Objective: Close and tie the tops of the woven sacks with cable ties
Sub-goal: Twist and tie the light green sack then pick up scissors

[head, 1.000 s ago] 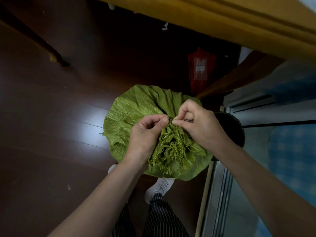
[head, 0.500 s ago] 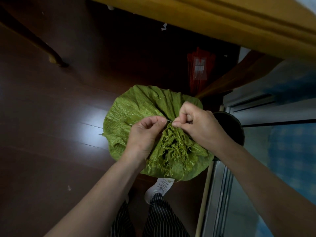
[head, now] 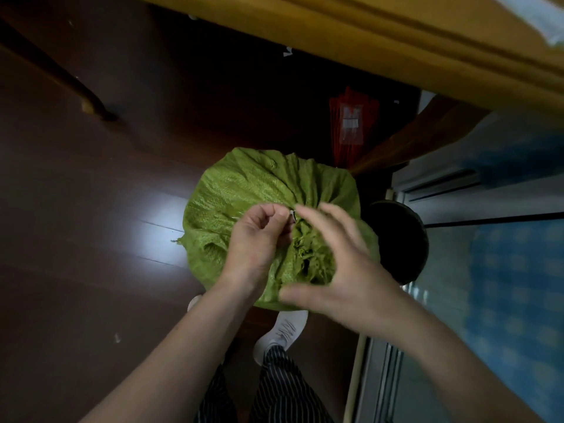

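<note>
Pinching cable tie [head: 293, 215] at crinkled woven sack [head: 244, 184] neck, left fingers [head: 270, 211]; right fingers [head: 323, 227] spread

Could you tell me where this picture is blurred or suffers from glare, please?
Head view: the right hand is motion-blurred, the left hand pinching the cable tie sharper; head view: glare patch on the dark floor left of the green sack.

— Can we read anything here?
— Not a word. The red packet [head: 341, 148] beyond the green sack [head: 244, 190] carries a white label [head: 350, 122]. It seems to be printed, but it's too small and dim for us to make out.
— And the shoe?
— The white shoe [head: 282, 331] has grey markings on top, too blurred for us to call a brand. The sack's weave shows us no lettering.
</note>
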